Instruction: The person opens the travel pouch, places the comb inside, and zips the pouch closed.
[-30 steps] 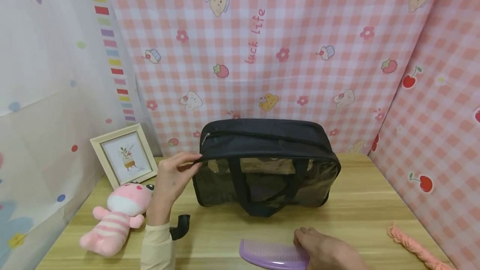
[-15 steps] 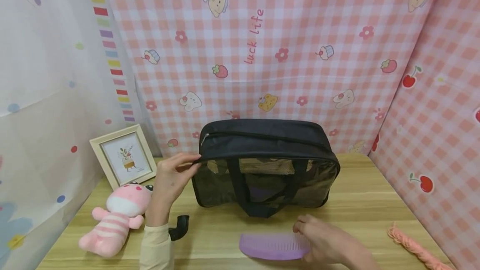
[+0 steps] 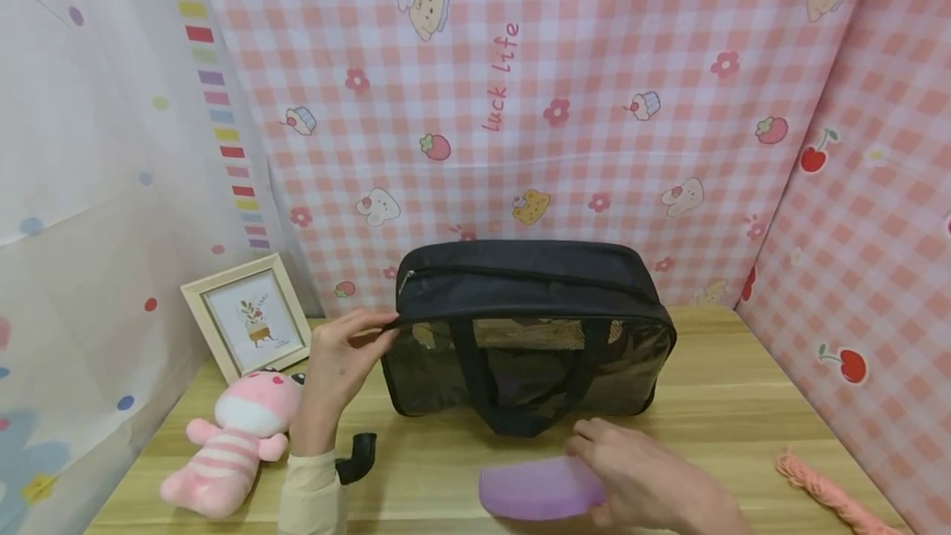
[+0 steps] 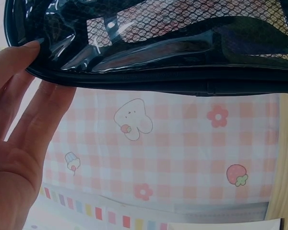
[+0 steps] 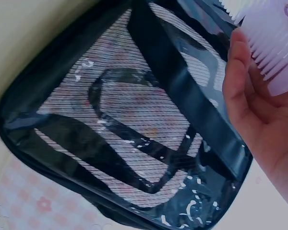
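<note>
A black bag (image 3: 520, 267) with a see-through front and two dark straps stands at the back middle of the table. Its zip pull (image 3: 405, 279) sits at the left end of the top. My left hand (image 3: 343, 366) pinches the bag's upper left front edge between thumb and fingers, also plain in the left wrist view. In front of the bag, my right hand (image 3: 642, 469) grips one end of a purple comb (image 3: 538, 490), which is blurred in the head view. The right wrist view shows the comb's teeth (image 5: 266, 57) beside the curled fingers.
Left on the table lie a pink plush toy (image 3: 230, 452) and a leaning picture frame (image 3: 248, 316). A black bent pipe piece (image 3: 358, 459) is beside the left sleeve (image 3: 312, 494). Peach yarn (image 3: 839, 498) lies at the right edge. Checked cloth (image 3: 461, 89) hangs behind.
My right hand has moved slightly up and left, turning the comb so its teeth no longer show clearly in the head view. The left hand keeps its pinch on the bag.
</note>
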